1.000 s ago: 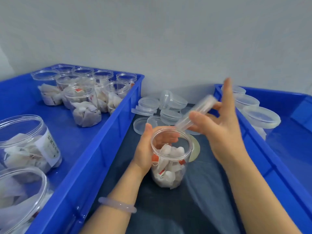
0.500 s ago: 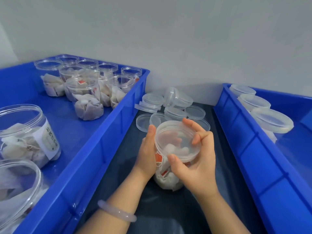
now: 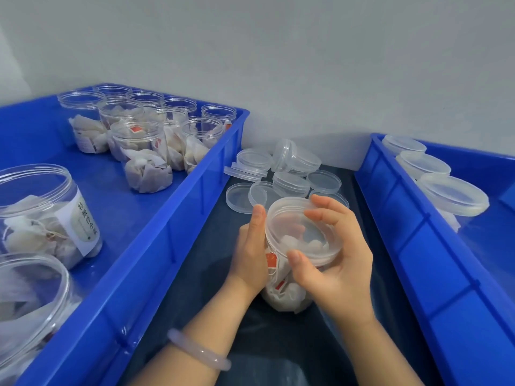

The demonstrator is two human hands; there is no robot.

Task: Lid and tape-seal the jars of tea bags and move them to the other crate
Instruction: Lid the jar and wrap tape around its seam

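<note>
Jar (image 3: 282,295) gripped by left hand (image 3: 249,260), right hand (image 3: 340,271) curled round lid (image 3: 301,232), labelled jar (image 3: 47,215) in crate (image 3: 156,260), writing unreadable

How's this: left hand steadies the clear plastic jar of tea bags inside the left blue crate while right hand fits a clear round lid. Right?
No. The head view shows the clear plastic jar of tea bags on the dark sheet between the left blue crate and the right blue crate, not inside the left one; left hand steadies, right hand fits the clear round lid.
</note>
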